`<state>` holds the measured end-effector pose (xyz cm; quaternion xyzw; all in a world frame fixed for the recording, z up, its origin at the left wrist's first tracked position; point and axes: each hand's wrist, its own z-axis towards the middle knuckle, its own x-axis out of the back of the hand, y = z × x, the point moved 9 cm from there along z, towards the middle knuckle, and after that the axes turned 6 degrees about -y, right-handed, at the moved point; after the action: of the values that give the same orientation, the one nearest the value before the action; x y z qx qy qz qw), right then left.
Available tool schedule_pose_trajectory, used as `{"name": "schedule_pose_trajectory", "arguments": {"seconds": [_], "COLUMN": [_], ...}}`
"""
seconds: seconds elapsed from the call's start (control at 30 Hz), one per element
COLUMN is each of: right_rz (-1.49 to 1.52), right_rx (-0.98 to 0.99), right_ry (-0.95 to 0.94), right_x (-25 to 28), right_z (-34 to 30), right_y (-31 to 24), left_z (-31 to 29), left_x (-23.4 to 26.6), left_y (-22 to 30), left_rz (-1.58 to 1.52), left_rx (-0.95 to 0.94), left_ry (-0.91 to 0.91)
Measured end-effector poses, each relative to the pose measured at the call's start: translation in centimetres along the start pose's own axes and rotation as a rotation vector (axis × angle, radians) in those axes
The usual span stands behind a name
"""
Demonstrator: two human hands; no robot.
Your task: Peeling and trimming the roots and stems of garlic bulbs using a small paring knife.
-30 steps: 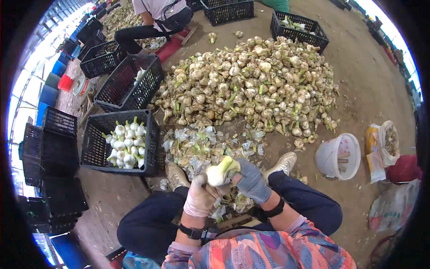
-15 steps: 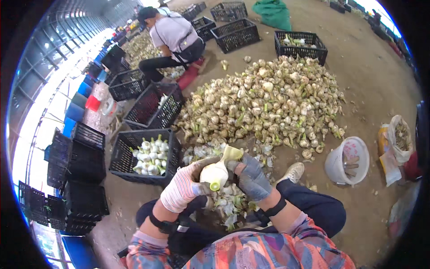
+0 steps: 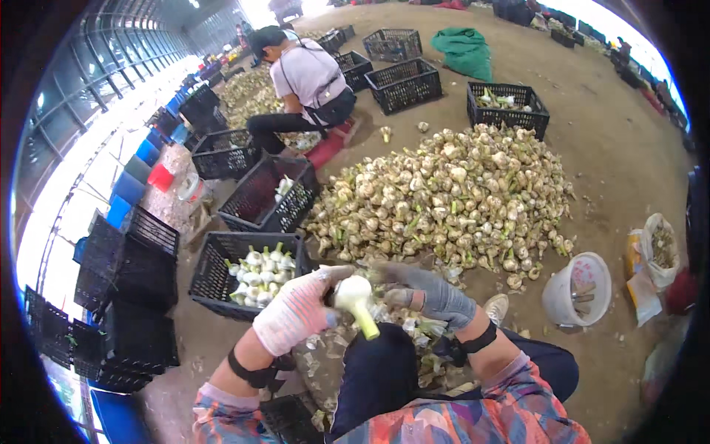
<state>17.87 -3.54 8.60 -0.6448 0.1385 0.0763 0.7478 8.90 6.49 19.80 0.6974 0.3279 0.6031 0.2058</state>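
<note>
My left hand (image 3: 292, 311), in a striped pinkish-white glove, grips a peeled white garlic bulb (image 3: 353, 293). Its cut green stem (image 3: 366, 323) points down toward my knee. Just right of the bulb is my right hand (image 3: 440, 300), in a grey-blue glove; its fingers reach toward the bulb, thumb apart from them, the fingertips slightly blurred. No object shows between them. Beyond my left hand, several clean garlic bulbs (image 3: 259, 275) lie in a black crate (image 3: 203, 280). A large heap of unpeeled garlic (image 3: 451, 200) spreads ahead of both hands.
Garlic peelings (image 3: 429, 348) litter the ground between my legs. A white bucket (image 3: 562, 296) with sticks inside and an open sack (image 3: 660, 248) stand at right. Stacked black crates (image 3: 140, 296) rise at left. A co-worker (image 3: 307, 74) sits beyond the crates.
The bulb in my left hand has turned, its stem end now pointing down, and the loose yellowish outer skin is off it. My right hand has moved slightly away. The view has tilted up.
</note>
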Motion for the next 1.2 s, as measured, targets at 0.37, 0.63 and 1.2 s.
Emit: {"name": "schedule_pose_trajectory", "arguments": {"seconds": [0.37,0.63,1.2], "right_rz": [-0.179,0.305,-1.898], "right_rx": [-0.189,-0.333,-0.643], "right_ry": [0.27,0.318,-0.119], "right_x": [5.5,4.8,23.4], "right_z": [4.4,10.7,25.0], "right_y": [11.4,18.5,23.9], "left_z": [6.5,3.5,8.0], "left_x": [-3.8,-16.7,-22.1], "left_y": [-19.5,-34.5,-40.8], "left_rz": [-0.275,0.174,-0.522], "left_rx": [0.133,0.478,0.498], "left_ry": [0.431,-0.253,-0.066]}}
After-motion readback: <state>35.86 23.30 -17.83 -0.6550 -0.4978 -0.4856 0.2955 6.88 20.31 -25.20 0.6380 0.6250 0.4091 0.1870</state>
